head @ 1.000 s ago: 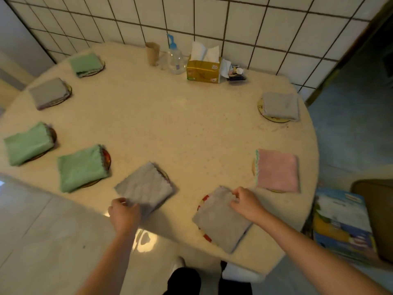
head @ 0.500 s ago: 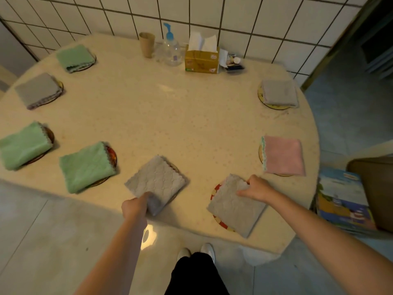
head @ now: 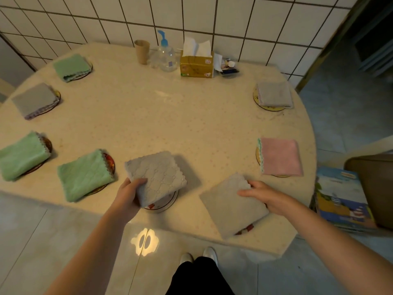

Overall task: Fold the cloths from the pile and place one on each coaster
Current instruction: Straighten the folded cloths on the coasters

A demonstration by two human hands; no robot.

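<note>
In the last second I have lifted the near edge of the textured cloth (head: 156, 176) off its coaster (head: 164, 204), so the white rim now shows beneath; I judge this is a final straightening. My left hand (head: 129, 193) grips that cloth at its near-left corner, thumb on top. My right hand (head: 262, 194) lies nearly flat, fingers straight, on the plain grey cloth (head: 230, 206) at the near right of the bench (head: 180, 124). Every coaster in view carries a cloth.

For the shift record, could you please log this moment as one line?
left hand: grips textured grey cloth over coaster | right hand: rests on smooth grey cloth | table: eight folded cloths
</note>
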